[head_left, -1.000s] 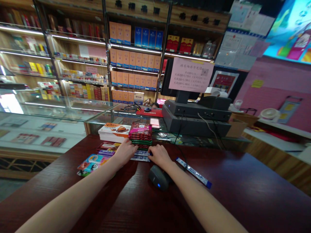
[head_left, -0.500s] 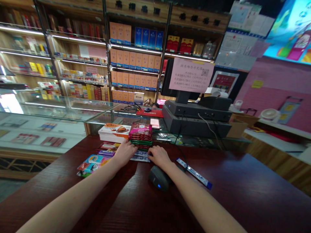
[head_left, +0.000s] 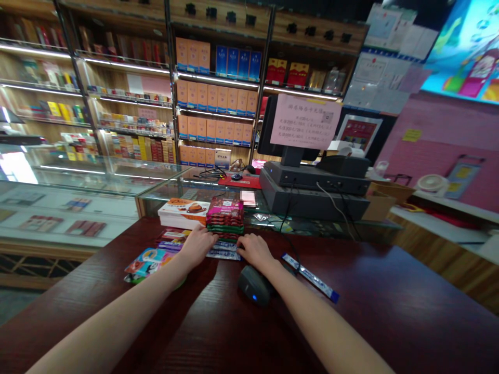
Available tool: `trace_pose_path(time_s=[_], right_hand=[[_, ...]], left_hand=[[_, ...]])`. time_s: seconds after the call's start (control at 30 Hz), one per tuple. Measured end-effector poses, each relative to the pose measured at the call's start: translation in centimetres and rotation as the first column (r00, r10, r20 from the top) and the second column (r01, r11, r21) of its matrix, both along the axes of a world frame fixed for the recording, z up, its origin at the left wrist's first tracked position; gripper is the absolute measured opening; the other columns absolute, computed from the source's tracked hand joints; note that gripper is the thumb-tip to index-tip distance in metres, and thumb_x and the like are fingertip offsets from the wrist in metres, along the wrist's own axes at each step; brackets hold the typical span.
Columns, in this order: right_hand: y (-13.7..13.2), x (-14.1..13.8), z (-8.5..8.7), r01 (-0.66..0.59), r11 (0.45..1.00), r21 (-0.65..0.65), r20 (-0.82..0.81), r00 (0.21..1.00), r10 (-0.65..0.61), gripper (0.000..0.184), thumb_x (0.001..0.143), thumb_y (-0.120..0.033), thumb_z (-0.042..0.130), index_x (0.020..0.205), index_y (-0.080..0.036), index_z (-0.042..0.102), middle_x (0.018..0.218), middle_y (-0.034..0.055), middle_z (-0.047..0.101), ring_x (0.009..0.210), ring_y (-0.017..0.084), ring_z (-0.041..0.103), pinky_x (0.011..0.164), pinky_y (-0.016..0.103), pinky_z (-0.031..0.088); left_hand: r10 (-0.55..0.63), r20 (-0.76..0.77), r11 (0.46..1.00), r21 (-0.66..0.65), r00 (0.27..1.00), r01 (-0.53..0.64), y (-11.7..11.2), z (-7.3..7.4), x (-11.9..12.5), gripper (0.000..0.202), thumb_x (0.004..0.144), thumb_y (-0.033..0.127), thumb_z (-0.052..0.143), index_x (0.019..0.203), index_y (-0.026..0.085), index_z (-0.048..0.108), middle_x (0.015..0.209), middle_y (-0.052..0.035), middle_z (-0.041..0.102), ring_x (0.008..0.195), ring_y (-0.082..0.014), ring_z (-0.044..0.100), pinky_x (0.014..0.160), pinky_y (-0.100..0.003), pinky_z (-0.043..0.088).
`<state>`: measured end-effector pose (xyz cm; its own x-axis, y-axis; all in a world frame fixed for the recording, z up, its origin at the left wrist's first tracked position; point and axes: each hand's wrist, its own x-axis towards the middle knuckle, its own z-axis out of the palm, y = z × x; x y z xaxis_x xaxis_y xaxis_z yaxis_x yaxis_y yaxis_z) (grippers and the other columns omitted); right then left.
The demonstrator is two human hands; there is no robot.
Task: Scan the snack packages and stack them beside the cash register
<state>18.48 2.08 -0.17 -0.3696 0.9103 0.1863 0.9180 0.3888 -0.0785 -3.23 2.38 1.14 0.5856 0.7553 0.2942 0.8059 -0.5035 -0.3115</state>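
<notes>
Flat blue-and-silver packets lie on the dark wood counter. My left hand, fingers curled, grips their left end, and my right hand is closed at their right end; my fingertips are partly hidden. Just behind stands a stack of red and green snack packets. Beside it is a white-and-orange box. Left of my left hand lie purple packets and a colourful bag. A dark barcode scanner with a blue light rests under my right wrist.
A long blue-and-white stick packet lies right of my right forearm, a black cable reaching it. Behind the wooden counter are a glass display case and a till with a monitor. Stocked shelves line the back wall.
Both hands stay at the ends of the blue-and-silver packets, with only a very slight shift. The camera view has moved a little; the surrounding goods look unchanged.
</notes>
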Motion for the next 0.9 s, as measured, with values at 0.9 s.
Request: trace_pose_path(time_s=[0.9], right_hand=[[-3.7,5.2,0.7,0.009,0.998,0.065,-0.074,0.997,-0.005,0.030,0.096,-0.018,0.052,0.118,-0.026,0.070,0.117,0.0037,0.075,0.112,0.024,0.060,0.092,0.037,0.039]], left_hand=[[-0.034,0.015,0.999,-0.024,0.999,0.034,-2.3,2.6,3.3,0.026,0.091,0.010,0.052,0.112,0.020,0.065,0.098,-0.0077,0.074,0.094,-0.0243,0.071,0.078,-0.034,0.043]])
